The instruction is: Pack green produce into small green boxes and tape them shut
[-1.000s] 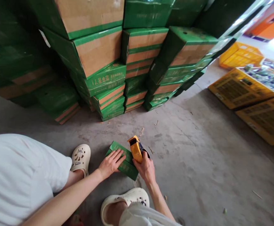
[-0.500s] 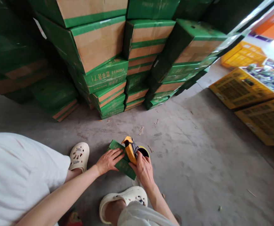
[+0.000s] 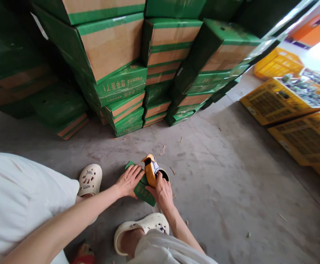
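Observation:
Near my feet lies a green cardboard box (image 3: 145,194) with printed characters on its top; its sides are mostly out of sight. My left hand (image 3: 129,180) rests flat on the box, fingers stretched out over its upper left part. In my right hand (image 3: 162,190) is a yellow tape dispenser (image 3: 150,172), gripped by the fingers at its roll end. The dispenser's front end points up and left, just beside my left fingertips and over the box. Whether tape touches the box is too small to tell.
Stacks of green and brown cartons (image 3: 112,47) rise in front. Yellow crates (image 3: 272,101) filled with small items stand at the right. White clogs (image 3: 90,179) are on my feet. Scraps (image 3: 162,149) litter the concrete floor, and a red object (image 3: 84,255) lies at the bottom edge.
My right hand has turned the tape dispenser slightly and moved it a little up and left along the box. My left hand has shifted slightly toward the dispenser. The whole view has tilted slightly.

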The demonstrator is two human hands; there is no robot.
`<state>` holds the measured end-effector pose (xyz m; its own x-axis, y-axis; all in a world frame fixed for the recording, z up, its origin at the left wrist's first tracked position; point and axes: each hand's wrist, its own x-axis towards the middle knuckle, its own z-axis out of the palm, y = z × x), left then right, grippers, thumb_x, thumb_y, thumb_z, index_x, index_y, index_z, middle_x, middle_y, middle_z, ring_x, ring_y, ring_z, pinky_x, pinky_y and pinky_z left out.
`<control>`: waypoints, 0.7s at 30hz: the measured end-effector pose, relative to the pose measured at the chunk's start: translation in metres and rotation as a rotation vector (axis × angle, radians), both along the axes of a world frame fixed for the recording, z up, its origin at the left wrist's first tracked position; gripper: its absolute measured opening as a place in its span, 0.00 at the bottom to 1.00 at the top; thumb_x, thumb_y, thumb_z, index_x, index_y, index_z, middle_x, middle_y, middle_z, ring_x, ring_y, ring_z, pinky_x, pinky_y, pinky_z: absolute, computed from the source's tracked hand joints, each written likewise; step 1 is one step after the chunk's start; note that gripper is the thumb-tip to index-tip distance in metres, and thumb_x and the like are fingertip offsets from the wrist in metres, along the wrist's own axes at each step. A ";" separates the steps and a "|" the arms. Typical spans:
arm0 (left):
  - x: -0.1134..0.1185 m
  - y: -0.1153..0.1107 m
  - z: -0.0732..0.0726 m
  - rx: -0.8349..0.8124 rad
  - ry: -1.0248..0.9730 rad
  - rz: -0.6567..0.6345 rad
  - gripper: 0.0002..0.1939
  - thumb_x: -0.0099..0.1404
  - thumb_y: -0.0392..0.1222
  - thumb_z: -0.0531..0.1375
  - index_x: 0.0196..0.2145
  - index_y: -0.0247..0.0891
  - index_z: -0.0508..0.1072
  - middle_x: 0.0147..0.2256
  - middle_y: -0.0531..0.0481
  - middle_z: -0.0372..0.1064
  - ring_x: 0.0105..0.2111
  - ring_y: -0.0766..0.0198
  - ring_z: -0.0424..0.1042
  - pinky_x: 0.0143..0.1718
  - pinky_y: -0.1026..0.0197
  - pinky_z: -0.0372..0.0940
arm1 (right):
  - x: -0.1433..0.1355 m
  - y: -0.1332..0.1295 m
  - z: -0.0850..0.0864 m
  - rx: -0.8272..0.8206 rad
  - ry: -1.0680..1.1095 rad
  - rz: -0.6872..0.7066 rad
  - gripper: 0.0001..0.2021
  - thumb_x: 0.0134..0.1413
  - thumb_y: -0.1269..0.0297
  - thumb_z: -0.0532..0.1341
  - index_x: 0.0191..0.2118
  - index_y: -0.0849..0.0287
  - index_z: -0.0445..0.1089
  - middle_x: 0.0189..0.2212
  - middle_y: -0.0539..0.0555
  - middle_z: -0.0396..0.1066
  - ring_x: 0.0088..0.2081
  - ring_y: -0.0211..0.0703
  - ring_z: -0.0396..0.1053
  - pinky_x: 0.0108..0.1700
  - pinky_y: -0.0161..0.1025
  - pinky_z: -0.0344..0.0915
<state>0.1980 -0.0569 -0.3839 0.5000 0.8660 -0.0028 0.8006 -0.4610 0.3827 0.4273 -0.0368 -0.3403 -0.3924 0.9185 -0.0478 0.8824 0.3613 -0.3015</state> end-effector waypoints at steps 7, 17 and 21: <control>-0.005 -0.002 -0.004 0.003 -0.043 -0.018 0.59 0.52 0.64 0.73 0.72 0.31 0.60 0.68 0.27 0.61 0.70 0.35 0.57 0.72 0.41 0.47 | -0.010 0.003 0.007 -0.114 -0.017 -0.148 0.27 0.58 0.46 0.67 0.53 0.59 0.62 0.38 0.61 0.79 0.44 0.59 0.76 0.46 0.45 0.64; -0.009 -0.001 -0.010 0.037 -0.060 -0.037 0.64 0.48 0.67 0.76 0.73 0.36 0.57 0.71 0.28 0.57 0.72 0.36 0.54 0.71 0.39 0.49 | 0.005 0.025 0.054 -0.506 0.660 -0.381 0.27 0.54 0.33 0.64 0.35 0.56 0.66 0.25 0.50 0.67 0.26 0.41 0.63 0.28 0.37 0.56; -0.010 0.000 -0.014 -0.002 -0.050 -0.018 0.64 0.44 0.71 0.76 0.69 0.36 0.63 0.65 0.28 0.66 0.68 0.35 0.61 0.71 0.38 0.51 | -0.004 0.018 0.072 -0.744 0.935 -0.425 0.31 0.51 0.32 0.67 0.39 0.59 0.71 0.27 0.52 0.69 0.26 0.40 0.63 0.28 0.37 0.59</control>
